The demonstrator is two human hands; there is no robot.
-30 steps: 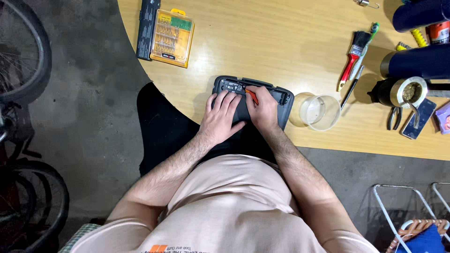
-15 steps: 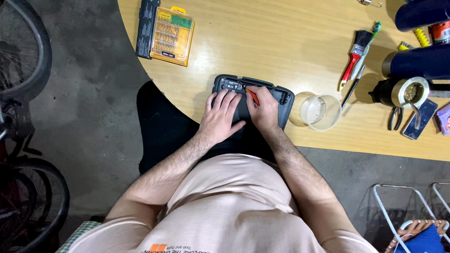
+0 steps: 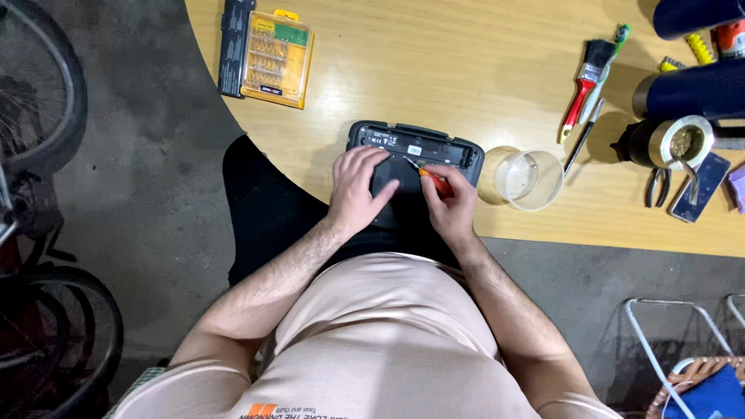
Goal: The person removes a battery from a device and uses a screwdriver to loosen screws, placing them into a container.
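L hand (image 3: 358,188) flat on black device (image 3: 419,147), R hand (image 3: 450,203) gripping orange screwdriver (image 3: 431,179)

what the view keeps back

the left hand (image 3: 358,190) and right hand (image 3: 450,203) cover the near half of the black device (image 3: 415,146), so its lower edge and what lies under the palms cannot be seen. the orange screwdriver (image 3: 434,181) shows only a short piece of handle and a thin tip; the rest sits inside the right fist, and the spot where the tip meets the device is too small to tell. the bicycle wheel (image 3: 39,85) is cut by the left edge. the dark cylinders (image 3: 698,85) run off the right edge. the basket (image 3: 698,388) is cropped at the bottom corner.
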